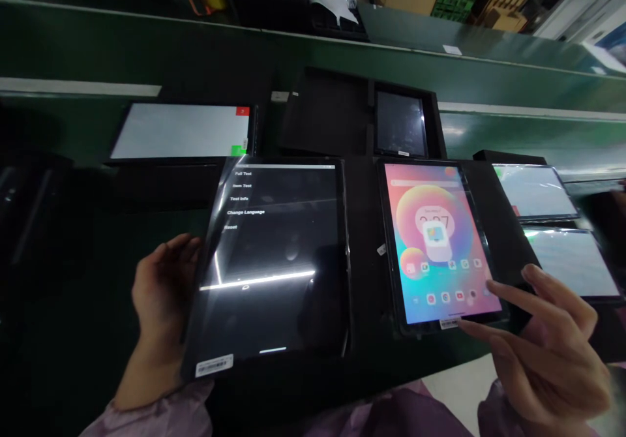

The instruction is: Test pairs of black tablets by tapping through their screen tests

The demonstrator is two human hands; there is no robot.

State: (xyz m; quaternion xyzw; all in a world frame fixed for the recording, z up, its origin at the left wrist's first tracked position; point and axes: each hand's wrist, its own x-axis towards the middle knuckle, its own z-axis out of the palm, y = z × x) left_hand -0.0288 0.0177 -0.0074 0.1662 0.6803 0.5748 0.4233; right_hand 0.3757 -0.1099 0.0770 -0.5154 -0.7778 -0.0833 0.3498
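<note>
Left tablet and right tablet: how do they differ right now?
The left tablet shows a dark test menu; the right tablet shows a colourful home screen with app icons. The left hand rests against the left tablet's edge, while the right hand reaches over the right tablet's lower corner. Each has a barcode sticker at its lower edge.

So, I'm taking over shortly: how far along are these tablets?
Seemingly done: the pale-screened tablets showing red and green marks. In hand: the left hand is at the edge of a tablet showing a test menu, and the right hand is at a home-screen tablet. Left: the dark tablet in the black box.
</note>
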